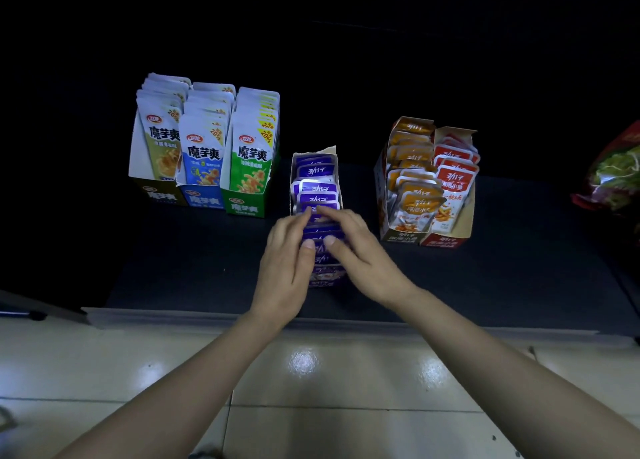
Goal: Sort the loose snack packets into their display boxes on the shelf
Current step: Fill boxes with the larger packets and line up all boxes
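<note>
1. Floor (311, 389): pale glossy tiles nearest the camera. Both forearms reach over it to the shelf (194, 261), a dark deck just past a grey lip.
2. Left grip (287, 251) and right grip (353, 247) meet over the front of the purple box (327, 278). Each is clenched on the front purple packets (317, 190), fingers on the far face and thumb on the near face. My read: squaring the stack from both sides so it drops in upright and tight.
3. Purple box stands alone mid-shelf with its long axis pointing away. Packets stand on edge in a row, labels toward the camera. The rear ones lean a little, so the row isn't packed solid.
4. Right of it, well apart: orange box (401, 233) and red box (446, 242), touching side by side. Both are full and the front orange packets tip forward.
5. Left and further back: olive box (159, 195), blue box (202, 200) and green box (244, 209) in a touching row, packets upright, one colour per box.
6. No loose packets visible on the shelf, so the sort looks near its end.
7. Far right edge: red bag (613, 174), partly cropped. Rear of the shelf is too dark to read.
</note>
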Tool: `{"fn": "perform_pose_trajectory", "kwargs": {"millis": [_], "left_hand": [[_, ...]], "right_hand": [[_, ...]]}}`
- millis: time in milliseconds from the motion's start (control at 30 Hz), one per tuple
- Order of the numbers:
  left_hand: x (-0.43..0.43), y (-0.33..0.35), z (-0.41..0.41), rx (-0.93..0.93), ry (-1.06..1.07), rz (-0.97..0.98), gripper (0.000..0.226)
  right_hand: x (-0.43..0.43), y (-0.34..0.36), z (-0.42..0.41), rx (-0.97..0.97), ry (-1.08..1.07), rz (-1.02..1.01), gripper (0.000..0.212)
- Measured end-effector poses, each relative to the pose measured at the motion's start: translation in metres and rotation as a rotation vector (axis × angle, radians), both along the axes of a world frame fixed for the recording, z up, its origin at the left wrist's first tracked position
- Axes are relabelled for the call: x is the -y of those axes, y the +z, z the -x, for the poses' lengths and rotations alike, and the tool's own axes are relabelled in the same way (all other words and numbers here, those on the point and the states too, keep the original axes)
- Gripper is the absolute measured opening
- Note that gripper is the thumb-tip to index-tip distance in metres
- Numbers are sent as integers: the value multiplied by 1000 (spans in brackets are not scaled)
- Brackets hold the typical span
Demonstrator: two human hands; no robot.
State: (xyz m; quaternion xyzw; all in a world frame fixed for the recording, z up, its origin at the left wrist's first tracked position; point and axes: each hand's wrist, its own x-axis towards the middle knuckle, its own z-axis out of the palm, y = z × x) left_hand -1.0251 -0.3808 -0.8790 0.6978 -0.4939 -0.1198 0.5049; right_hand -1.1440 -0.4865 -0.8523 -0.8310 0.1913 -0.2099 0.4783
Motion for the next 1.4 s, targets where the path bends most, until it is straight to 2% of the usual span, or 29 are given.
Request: {"fn": "perform_pose_trajectory", "kwargs": {"millis": [67,100,167,300,467,800,867,1000,1100,1200,1400], "left_hand": [[-1,1,-1,13,-6,-1,50],[-1,2,-1,5,-10,-5,49],[-4,2,-2,-6,-21,-5,47],[-5,3,-2,-26,-47,7,46],[-7,4,-1,-33,-57,13,46],[-6,3,-3,-10,-69,20,44],[-6,2,-3,15,-62,15,45],[-6,2,-2,76,-24,-1,48],[-4,2,-1,76,5,-8,53],[-2,2,-1,70,-23,13,53],[-4,-1,-4,98,-72,2,60]], "right_hand": [[8,2,5,89,-83,-180,36],[15,4,6,94,-147,-172,33],[32,7,5,-8,-230,-55,29],[56,14,-5,-240,-126,-87,28],[65,15,-17,-343,-67,248,29],[68,10,-24,-406,48,391,11],[69,11,-21,-379,44,326,12],[66,24,-17,-228,-23,-55,12],[61,29,-16,-186,3,-159,13],[55,27,-9,-154,37,-351,19],[52,24,0,-136,82,-464,24]]}}
